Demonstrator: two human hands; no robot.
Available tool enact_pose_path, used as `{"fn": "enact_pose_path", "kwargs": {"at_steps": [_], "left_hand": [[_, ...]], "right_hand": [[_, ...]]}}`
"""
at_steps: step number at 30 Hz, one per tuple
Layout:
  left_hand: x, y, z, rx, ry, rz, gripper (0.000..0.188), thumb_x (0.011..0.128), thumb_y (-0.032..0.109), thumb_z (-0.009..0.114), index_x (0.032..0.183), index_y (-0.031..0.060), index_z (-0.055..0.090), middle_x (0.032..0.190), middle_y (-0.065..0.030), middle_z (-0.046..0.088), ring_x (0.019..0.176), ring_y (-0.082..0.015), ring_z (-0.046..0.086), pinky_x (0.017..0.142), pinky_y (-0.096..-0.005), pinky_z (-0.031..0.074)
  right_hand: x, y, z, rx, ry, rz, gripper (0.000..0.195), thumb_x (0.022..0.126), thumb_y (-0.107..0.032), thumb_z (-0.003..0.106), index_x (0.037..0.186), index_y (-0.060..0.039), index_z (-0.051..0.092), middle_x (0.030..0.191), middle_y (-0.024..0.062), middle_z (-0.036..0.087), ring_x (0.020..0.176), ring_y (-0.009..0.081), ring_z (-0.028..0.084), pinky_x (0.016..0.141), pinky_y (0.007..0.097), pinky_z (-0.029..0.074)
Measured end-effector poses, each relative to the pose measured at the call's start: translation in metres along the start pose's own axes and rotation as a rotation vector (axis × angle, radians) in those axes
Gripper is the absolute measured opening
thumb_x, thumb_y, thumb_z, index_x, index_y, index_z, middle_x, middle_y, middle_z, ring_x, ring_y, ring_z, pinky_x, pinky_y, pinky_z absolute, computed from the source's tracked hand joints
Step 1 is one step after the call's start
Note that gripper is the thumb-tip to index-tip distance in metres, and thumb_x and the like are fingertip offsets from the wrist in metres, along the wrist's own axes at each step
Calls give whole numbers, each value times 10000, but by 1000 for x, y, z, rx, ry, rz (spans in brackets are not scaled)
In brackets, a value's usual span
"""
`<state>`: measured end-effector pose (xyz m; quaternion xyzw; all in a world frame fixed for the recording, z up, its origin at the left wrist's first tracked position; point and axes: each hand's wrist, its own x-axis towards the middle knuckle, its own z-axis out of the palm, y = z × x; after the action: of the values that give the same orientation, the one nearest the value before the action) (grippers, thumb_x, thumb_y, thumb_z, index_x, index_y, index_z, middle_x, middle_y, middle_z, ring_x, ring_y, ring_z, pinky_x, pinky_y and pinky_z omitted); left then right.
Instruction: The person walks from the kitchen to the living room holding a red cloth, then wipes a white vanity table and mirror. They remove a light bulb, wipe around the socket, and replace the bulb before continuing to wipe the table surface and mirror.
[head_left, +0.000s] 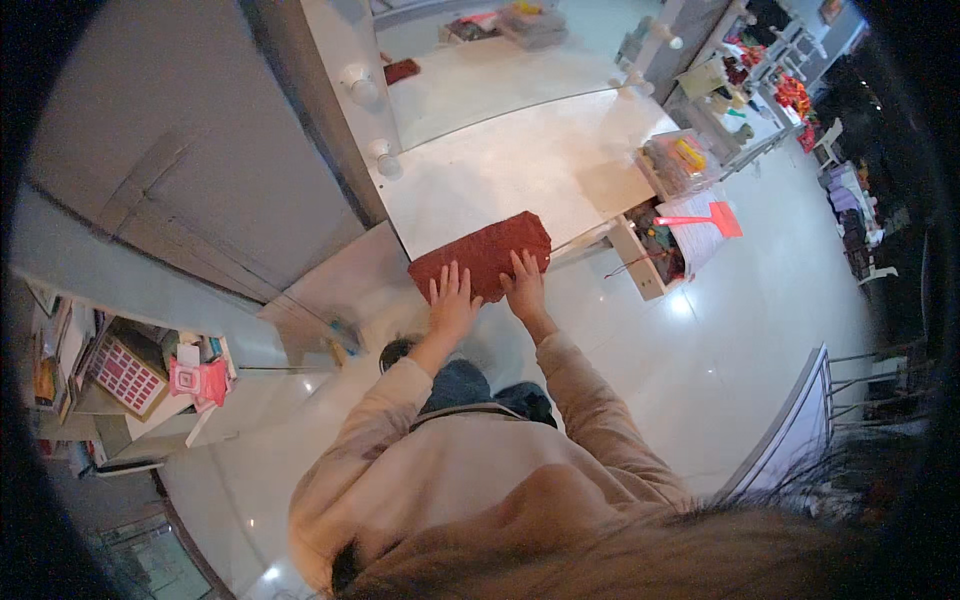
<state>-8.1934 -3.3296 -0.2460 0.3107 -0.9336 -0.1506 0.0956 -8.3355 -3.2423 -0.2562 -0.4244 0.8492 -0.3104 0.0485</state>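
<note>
A dark red piece of folded cloth (484, 251) lies at the front edge of a white dressing table (480, 187), with its near side over the edge. On the cloth's left part rests my left hand (453, 301), palm down and fingers spread. My right hand (526, 288) lies flat on the right part, thumb apart from the fingers. Neither hand visibly grips the fabric. The cloth's underside is hidden.
Behind the table stands a mirror (517, 82) framed by round bulbs (364, 88). At right, an open drawer (649, 259) holds small items, with papers and a red flat-headed tool (709, 220) beside it. A clear plastic container (679, 163) sits above. Left, a cluttered cabinet holds a pink packet (199, 381).
</note>
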Motion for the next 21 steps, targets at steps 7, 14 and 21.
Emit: {"fn": "enact_pose_path", "kwargs": {"at_steps": [7,14,21], "left_hand": [[13,-3,-2,95,-161,-27,619,811,358,501,1323,76,294,1409,-142,161,1310,-287,109,1041,-480,80],[133,-43,-1,178,-21,-219,566,829,345,471,1315,103,310,1407,-105,184,1304,-283,133,1027,-510,93],[241,-88,0,217,95,-440,547,847,355,433,1325,132,291,1409,-91,185,1299,-277,145,997,-564,116]], "right_hand": [[27,-13,14,-371,-199,-205,509,832,-418,472,1306,-297,331,1423,139,107,1288,409,90,956,635,132],[174,-20,39,-361,-238,-378,510,806,-446,483,1277,-280,381,1397,116,202,1256,360,217,925,616,236],[299,-29,90,-276,-112,-558,462,792,-425,491,1223,-264,452,1374,88,270,1239,350,254,943,604,212]]}}
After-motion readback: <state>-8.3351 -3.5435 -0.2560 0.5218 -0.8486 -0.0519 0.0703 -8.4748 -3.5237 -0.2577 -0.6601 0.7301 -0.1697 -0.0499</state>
